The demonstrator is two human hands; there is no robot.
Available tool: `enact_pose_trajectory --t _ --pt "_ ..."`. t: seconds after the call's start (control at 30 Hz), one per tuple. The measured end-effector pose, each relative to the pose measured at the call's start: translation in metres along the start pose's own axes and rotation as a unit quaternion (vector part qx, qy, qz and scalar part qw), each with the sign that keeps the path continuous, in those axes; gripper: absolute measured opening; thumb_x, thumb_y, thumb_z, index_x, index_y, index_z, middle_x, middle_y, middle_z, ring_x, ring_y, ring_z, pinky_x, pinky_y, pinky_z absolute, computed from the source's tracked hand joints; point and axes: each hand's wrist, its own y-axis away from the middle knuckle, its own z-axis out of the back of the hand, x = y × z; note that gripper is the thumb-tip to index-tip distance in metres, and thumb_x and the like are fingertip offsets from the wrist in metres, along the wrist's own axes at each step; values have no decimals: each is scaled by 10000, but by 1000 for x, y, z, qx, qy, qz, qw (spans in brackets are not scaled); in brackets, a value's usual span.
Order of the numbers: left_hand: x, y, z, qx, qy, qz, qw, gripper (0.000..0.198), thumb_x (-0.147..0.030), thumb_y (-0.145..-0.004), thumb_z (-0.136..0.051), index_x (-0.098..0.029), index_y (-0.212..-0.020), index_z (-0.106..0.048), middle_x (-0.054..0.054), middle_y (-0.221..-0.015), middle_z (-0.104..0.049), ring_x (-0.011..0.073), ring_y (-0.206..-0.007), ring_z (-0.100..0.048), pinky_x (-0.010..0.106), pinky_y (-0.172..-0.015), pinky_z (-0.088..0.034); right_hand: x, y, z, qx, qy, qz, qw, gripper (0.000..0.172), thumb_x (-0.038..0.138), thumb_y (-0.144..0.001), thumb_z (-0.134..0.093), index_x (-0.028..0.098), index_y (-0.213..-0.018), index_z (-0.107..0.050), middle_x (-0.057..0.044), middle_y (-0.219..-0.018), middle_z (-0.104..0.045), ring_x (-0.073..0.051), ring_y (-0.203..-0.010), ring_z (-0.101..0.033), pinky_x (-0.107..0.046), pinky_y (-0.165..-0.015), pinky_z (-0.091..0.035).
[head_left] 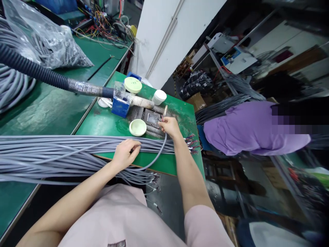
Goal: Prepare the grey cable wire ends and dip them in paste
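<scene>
A thick bundle of grey cables [64, 154] lies across the green bench in front of me, its stripped coloured wire ends [191, 142] sticking out at the right. My left hand [125, 152] rests on the bundle with the fingers curled over the cables. My right hand [169, 126] pinches the end of one grey cable [160, 151], which loops back to the bundle. It holds that end at a small metal solder pot [153, 118] set into the bench.
A dark corrugated hose [46, 76] runs from the left to the pot. A blue box [120, 106], a white cup [159, 97] and two pale green lids [137, 127] stand around it. A person in a purple top [252, 128] bends at the right.
</scene>
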Motion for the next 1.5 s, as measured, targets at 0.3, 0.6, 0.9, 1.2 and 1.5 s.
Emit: enact_pose_trajectory --t 0.3,0.6,0.9,1.2,1.5 --pt "4 -1 -1 24 -53 -24 998 158 -214 -854 -496 -199 -879 -652 34 -682 -625 165 -665 -559 285 -656 -403 -7 -30 -11 -6 105 -14 994 179 205 -622 -646 182 -487 -531 39 -387 -491 -140 -496 -582 -224 -549 -427" --pt "4 -1 0 17 -21 -21 999 149 -207 -838 -515 -199 -872 -661 41 -694 -638 168 -659 -561 289 -655 -399 0 -23 -9 0 57 -18 998 247 278 -610 -679 182 -488 -486 36 -402 -495 -117 -412 -531 -216 -453 -400" --pt "5 0 0 33 -51 -22 998 182 -244 -879 -474 -197 -888 -649 40 -688 -627 161 -662 -547 290 -657 -401 25 38 25 65 -156 33 985 333 440 -594 -735 165 -581 -547 10 -454 -562 -78 -347 -440 -203 -340 -341" --pt "5 1 -1 27 -52 -29 998 157 -239 -868 -499 -205 -876 -652 29 -672 -604 163 -648 -536 283 -655 -395 27 59 27 70 -171 54 981 282 398 -641 -708 160 -583 -569 27 -425 -541 -72 -352 -444 -192 -356 -325" --pt "4 0 -1 25 -62 -36 997 155 -228 -870 -496 -196 -879 -647 33 -683 -616 163 -657 -549 283 -658 -401 8 30 10 48 -145 15 988 297 411 -608 -698 171 -571 -526 23 -457 -553 -76 -347 -457 -197 -354 -343"
